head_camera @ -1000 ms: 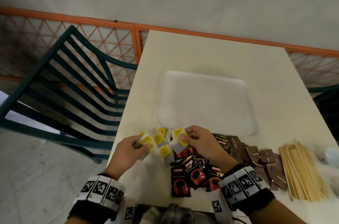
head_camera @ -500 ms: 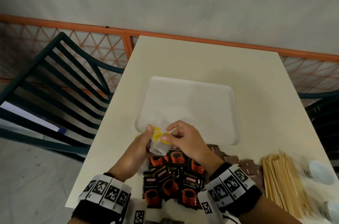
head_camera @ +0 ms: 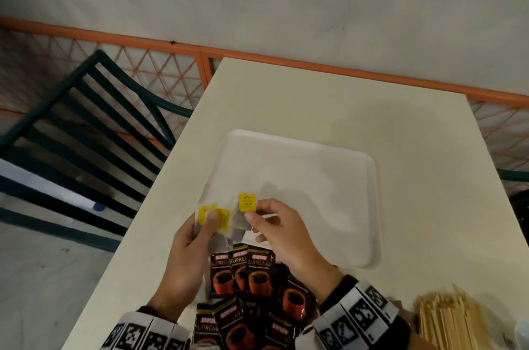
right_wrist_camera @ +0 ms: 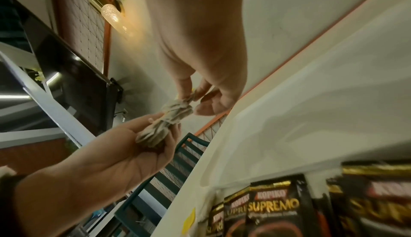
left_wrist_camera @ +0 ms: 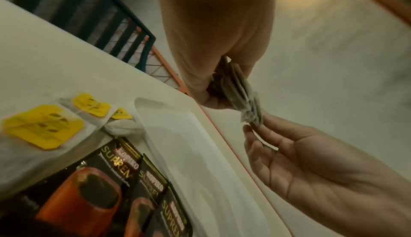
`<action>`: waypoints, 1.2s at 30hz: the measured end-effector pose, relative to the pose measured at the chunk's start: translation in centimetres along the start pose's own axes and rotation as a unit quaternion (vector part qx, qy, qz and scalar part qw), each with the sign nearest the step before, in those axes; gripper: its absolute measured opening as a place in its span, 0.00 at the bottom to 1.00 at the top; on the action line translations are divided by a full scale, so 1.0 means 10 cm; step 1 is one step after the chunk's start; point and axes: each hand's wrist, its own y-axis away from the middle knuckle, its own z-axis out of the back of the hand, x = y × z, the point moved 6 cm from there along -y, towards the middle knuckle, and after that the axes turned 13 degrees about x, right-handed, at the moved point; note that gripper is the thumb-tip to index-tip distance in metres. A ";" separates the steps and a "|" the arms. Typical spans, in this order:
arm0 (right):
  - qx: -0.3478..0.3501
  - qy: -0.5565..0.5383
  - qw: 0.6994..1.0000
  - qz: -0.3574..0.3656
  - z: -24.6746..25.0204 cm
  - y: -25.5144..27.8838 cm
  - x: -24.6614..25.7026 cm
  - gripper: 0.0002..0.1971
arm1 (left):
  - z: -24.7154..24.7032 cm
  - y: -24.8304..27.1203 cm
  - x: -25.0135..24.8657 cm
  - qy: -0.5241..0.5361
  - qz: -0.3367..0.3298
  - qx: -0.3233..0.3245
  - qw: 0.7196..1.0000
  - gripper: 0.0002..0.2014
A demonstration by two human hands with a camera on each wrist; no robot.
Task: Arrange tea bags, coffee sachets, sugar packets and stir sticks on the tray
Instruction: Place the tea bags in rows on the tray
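Now both hands [head_camera: 183, 258] grip tea bags [head_camera: 226, 223], lifted higher over the tray [head_camera: 369, 206].

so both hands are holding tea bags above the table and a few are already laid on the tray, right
Not quite: the tray holds nothing yet, as the head view shows. Both the left hand and the right hand do hold tea bags above the table.

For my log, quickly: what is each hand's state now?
Left hand: holding a stack of tea bags.
Right hand: pinching one tea bag.
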 end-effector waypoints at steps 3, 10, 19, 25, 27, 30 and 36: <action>0.004 -0.005 1.000 -0.003 0.06 -0.33 0.07 0.04 | 0.23 -0.16 0.03 0.046 0.016 -0.034 0.998 0.18; -0.082 0.016 0.996 -0.039 0.37 -1.19 0.12 0.04 | 0.66 -0.59 0.00 0.129 0.046 0.003 0.991 0.16; -0.131 0.024 0.985 -0.105 0.56 -2.08 -0.05 0.08 | 1.03 -0.97 0.19 0.182 0.103 -0.013 0.978 0.12; -0.132 0.000 0.983 -0.129 0.52 -2.31 -0.14 0.09 | 1.04 -1.07 0.24 0.165 0.112 0.001 0.980 0.14; -0.138 0.008 0.982 -0.129 0.52 -2.35 -0.16 0.09 | 1.05 -1.08 0.25 0.164 0.114 -0.002 0.980 0.14; -0.149 0.019 0.981 -0.119 0.52 -2.38 -0.14 0.09 | 1.06 -1.09 0.27 0.157 0.118 -0.005 0.980 0.13; -0.144 0.182 0.969 -0.086 0.43 -2.25 -0.02 0.08 | 1.02 -1.17 0.26 0.138 0.121 -0.012 0.983 0.15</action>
